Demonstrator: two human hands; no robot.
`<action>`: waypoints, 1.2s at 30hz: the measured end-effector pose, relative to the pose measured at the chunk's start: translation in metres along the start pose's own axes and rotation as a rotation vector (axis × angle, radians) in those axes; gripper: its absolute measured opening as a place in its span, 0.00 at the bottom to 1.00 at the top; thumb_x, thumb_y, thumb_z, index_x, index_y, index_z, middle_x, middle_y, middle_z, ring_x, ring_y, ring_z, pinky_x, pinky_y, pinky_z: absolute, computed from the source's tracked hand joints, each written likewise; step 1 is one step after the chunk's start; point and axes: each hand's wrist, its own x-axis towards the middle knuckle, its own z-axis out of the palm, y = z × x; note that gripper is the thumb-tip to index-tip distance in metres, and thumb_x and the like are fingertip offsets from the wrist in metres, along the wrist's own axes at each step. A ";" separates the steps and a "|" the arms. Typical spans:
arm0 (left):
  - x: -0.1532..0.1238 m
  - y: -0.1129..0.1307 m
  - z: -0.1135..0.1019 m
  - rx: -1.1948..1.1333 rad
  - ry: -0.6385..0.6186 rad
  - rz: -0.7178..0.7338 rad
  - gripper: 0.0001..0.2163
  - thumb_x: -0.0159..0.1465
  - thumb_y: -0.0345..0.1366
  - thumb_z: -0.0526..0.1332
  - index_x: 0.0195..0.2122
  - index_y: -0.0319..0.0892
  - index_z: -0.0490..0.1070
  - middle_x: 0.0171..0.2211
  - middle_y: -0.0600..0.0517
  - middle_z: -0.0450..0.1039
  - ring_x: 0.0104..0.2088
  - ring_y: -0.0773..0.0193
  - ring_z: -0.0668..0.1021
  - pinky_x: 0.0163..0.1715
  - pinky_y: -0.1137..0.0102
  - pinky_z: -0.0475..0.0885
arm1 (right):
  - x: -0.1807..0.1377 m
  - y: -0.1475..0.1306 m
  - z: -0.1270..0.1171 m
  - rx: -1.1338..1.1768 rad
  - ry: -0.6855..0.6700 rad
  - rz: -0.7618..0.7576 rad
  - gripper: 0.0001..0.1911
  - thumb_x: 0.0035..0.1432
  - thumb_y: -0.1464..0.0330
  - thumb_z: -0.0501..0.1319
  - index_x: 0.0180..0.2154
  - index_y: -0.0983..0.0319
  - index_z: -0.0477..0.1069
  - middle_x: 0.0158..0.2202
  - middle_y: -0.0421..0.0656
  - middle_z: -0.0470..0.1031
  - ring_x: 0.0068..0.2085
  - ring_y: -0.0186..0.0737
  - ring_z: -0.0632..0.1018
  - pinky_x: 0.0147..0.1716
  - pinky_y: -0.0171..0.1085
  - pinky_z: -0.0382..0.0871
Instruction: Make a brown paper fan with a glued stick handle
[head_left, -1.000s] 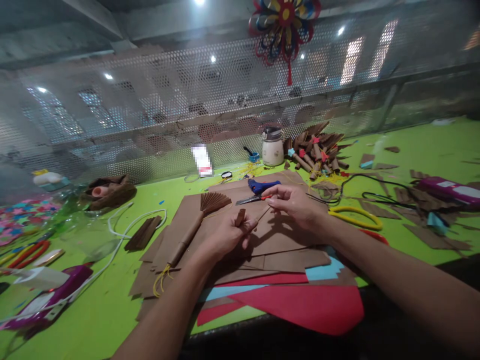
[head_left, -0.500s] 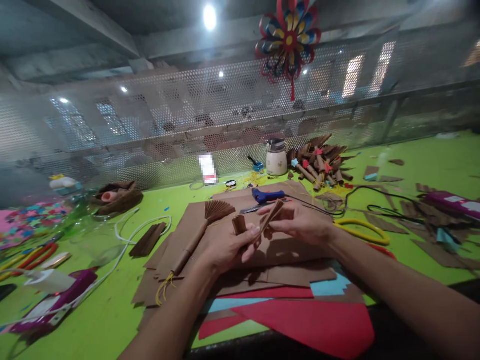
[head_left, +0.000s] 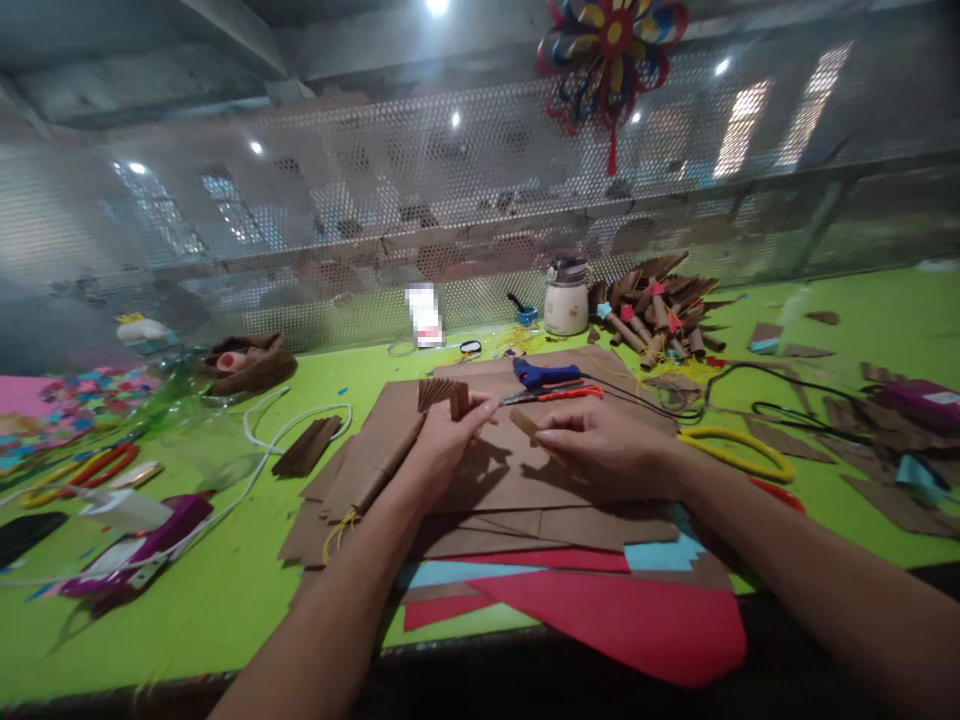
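Observation:
My left hand [head_left: 454, 430] is closed on a small pleated piece of brown paper [head_left: 459, 400], which stands up between thumb and fingers. My right hand [head_left: 581, 440] pinches a narrow folded brown paper strip [head_left: 526, 428] by its near end, apart from the left hand. Both hands are over a stack of brown paper sheets [head_left: 487, 480]. Beside my left hand lies a brown paper broom-like piece, its rolled handle [head_left: 386, 465] ending in yellow strings and its pleated fan [head_left: 439, 392] partly hidden. Beyond the hands rest a blue glue gun [head_left: 544, 374] and a red-handled tool [head_left: 574, 393].
A heap of brown paper pieces [head_left: 660, 310] sits at the back beside a white jar [head_left: 566, 305]. Yellow-handled scissors [head_left: 739, 452] lie right. Folded brown strips [head_left: 307, 447], a white cable [head_left: 247, 490] and a purple power strip [head_left: 176, 520] are left. Red paper [head_left: 622, 610] overhangs the front edge.
My hands have moved apart: the left went up and left with its pleated paper, while the right now holds its strip separately, lower. The camera view has shifted slightly.

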 end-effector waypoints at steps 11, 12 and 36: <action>-0.003 -0.008 0.007 0.692 -0.365 0.155 0.09 0.56 0.38 0.61 0.21 0.41 0.71 0.19 0.56 0.68 0.22 0.69 0.68 0.21 0.75 0.57 | 0.017 0.026 0.009 -0.415 -0.082 -0.080 0.13 0.57 0.64 0.56 0.32 0.65 0.76 0.28 0.41 0.75 0.30 0.35 0.71 0.31 0.33 0.62; -0.002 -0.012 0.007 0.684 -0.380 0.151 0.08 0.56 0.37 0.60 0.22 0.41 0.71 0.19 0.56 0.69 0.22 0.69 0.68 0.21 0.75 0.58 | 0.018 0.028 0.009 -0.423 -0.082 -0.093 0.12 0.57 0.65 0.56 0.33 0.65 0.76 0.29 0.42 0.75 0.31 0.35 0.72 0.32 0.33 0.62; -0.005 -0.008 0.018 1.090 -0.384 0.439 0.06 0.59 0.30 0.56 0.31 0.42 0.74 0.33 0.50 0.72 0.35 0.62 0.71 0.32 0.71 0.63 | 0.007 0.010 0.008 -0.837 -0.094 -0.256 0.12 0.60 0.72 0.52 0.29 0.65 0.72 0.32 0.46 0.72 0.32 0.36 0.69 0.32 0.33 0.58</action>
